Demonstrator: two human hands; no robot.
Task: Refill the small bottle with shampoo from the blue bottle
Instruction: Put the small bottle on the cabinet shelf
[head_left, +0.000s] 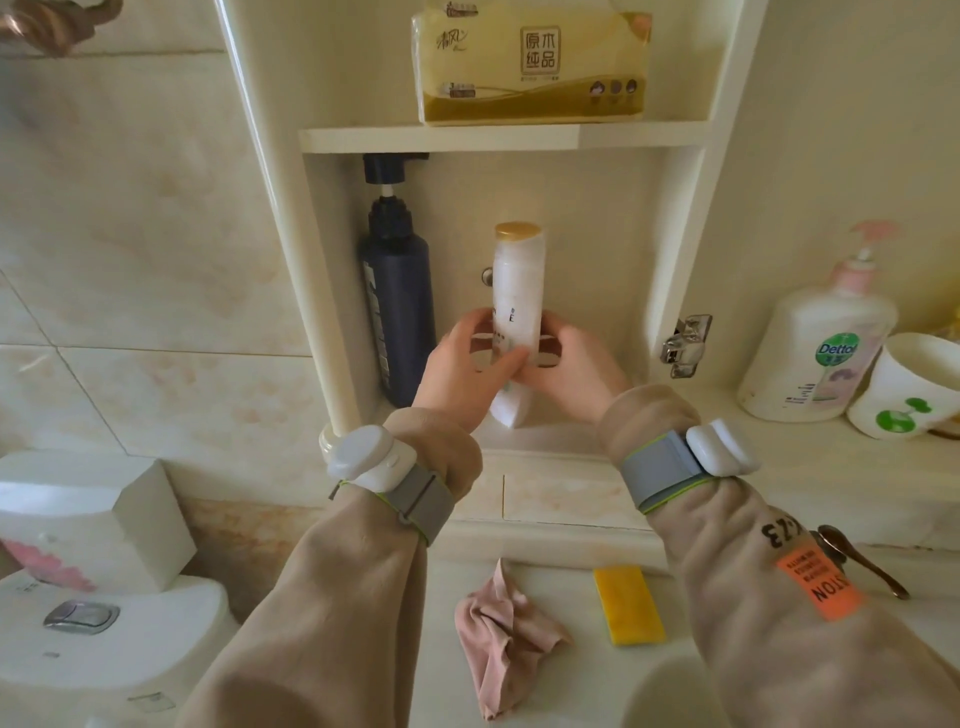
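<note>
The small white bottle with a gold cap stands almost upright in the lower cabinet niche. Both hands are wrapped around its lower half. My left hand grips it from the left, and my right hand grips it from the right. The bottle's base shows below the hands, just above the niche floor. The tall dark blue pump bottle stands upright at the left of the same niche, a little left of my left hand and apart from it.
A yellow tissue pack lies on the shelf above. A Dettol pump bottle and white cup stand on the right ledge. Pink cloth and yellow sponge lie on the counter. The toilet tank is at left.
</note>
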